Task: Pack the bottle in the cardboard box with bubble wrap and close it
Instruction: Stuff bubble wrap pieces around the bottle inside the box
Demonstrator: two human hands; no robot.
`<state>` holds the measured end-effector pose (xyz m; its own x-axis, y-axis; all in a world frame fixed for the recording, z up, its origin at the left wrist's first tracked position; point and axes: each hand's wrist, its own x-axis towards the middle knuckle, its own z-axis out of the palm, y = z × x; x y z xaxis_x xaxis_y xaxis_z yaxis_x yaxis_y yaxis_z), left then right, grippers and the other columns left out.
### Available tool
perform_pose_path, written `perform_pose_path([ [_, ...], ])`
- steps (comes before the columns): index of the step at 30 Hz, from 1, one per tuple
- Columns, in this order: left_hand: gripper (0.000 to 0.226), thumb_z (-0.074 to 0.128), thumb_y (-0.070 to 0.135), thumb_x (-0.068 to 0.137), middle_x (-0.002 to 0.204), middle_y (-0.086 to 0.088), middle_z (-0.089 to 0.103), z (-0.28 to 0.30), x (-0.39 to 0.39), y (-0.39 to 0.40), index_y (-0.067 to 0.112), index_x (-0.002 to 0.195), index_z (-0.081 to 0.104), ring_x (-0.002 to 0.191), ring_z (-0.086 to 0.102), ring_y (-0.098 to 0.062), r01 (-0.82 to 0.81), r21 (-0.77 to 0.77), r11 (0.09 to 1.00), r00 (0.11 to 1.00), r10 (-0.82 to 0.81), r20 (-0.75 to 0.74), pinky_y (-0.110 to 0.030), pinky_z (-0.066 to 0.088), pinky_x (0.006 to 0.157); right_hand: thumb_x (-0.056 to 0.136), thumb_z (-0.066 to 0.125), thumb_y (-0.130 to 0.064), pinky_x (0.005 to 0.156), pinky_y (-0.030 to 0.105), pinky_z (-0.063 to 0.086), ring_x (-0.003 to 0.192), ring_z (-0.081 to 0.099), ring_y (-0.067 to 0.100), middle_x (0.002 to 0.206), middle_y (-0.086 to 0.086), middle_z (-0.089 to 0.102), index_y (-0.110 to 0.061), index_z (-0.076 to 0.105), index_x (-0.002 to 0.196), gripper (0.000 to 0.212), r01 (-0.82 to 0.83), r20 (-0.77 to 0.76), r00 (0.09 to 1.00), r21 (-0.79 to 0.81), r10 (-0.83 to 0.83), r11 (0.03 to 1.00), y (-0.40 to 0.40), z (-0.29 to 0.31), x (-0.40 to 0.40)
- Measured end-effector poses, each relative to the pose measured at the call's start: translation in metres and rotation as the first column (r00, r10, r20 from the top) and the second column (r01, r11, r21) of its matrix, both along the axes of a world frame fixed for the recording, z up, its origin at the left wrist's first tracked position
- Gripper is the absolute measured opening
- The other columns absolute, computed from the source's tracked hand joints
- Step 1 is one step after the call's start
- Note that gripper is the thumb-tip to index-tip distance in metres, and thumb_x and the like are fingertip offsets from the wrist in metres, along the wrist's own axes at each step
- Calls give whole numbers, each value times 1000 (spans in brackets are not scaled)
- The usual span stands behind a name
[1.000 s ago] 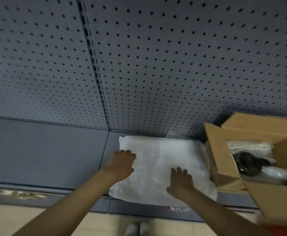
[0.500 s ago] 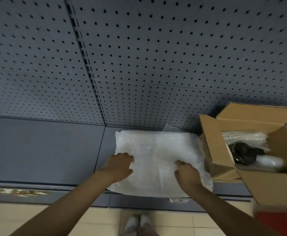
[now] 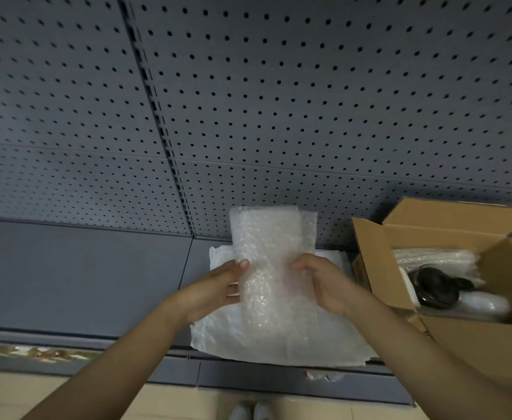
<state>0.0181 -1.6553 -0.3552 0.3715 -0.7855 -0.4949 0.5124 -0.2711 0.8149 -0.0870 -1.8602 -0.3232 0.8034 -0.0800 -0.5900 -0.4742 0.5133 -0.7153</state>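
Hands | left hand (image 3: 215,287) and right hand (image 3: 321,286) now grip a bubble wrap sheet (image 3: 268,268), lifted off the stack (image 3: 279,344) they pressed a second ago | padding ready | bottle (image 3: 449,294) lies inside cardboard box (image 3: 376,262) right of stack, flaps open | nothing blocks the path

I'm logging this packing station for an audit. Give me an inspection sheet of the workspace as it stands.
Surface: grey metal shelf, carrying the stack and box.
Job's things: clear bubble wrap sheet held upright; open brown cardboard box holding a dark-capped white bottle on wrap.
Clutter: white stack of sheets under the hands.
Grippers: left hand and right hand grip the sheet's side edges.
Cables: nothing seen.
Surroundings: grey pegboard wall; beige floor.
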Motion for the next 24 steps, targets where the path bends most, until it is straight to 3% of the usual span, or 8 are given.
perform_pose_path([
  [2,73,63,58,79,137,-3,59,6,-4,-1,19,138,47,126,56,-21,-9,-70,998,999,6,-43,-38,44,105,86,51,-4,66,29,53,66,67,16,74,3,70,-12,69,70,26,-17,-7,1000,3,17,1000,1,-5,0],
  [4,56,56,40,91,137,-11,57,8,-6,-2,12,138,47,128,54,-26,-16,-112,994,998,9,-67,-45,40,109,86,51,-4,68,29,55,73,67,18,84,6,70,-8,68,87,18,-34,-11,999,-11,34,999,3,-10,1],
  [9,42,63,17,89,130,-17,62,8,-5,-4,7,130,56,120,60,-32,-128,-99,987,987,117,-113,-48,43,105,87,56,-2,77,29,55,83,68,19,92,5,71,-11,66,95,16,-5,14,1000,-136,7,991,5,-19,4],
  [12,40,64,13,88,127,-19,63,8,-4,-3,2,126,59,117,61,-34,-152,-62,986,984,145,-107,-48,45,104,86,61,-4,92,34,52,96,67,21,100,4,71,-16,66,100,19,6,36,999,-232,2,973,7,-23,3],
  [14,43,65,13,85,127,-21,63,9,-4,-2,-1,125,59,116,61,-35,-155,-49,987,983,148,-112,-47,45,104,86,62,-5,93,34,51,103,65,21,109,4,69,-17,61,111,28,10,65,998,-268,7,963,9,-23,3],
  [19,34,59,14,87,124,-20,64,14,-4,-3,2,119,63,111,64,-32,-109,-58,992,989,103,-110,-42,51,98,84,63,-4,88,33,51,111,62,25,122,9,65,-16,52,128,47,57,97,994,-85,-48,995,7,-27,-2],
  [24,35,56,15,93,126,-19,64,21,-2,-2,2,125,59,113,64,-30,-112,-74,991,986,102,-131,-37,54,93,82,66,-1,89,38,52,112,62,28,126,12,62,-17,46,134,58,146,83,986,-42,-143,988,4,-28,-1],
])
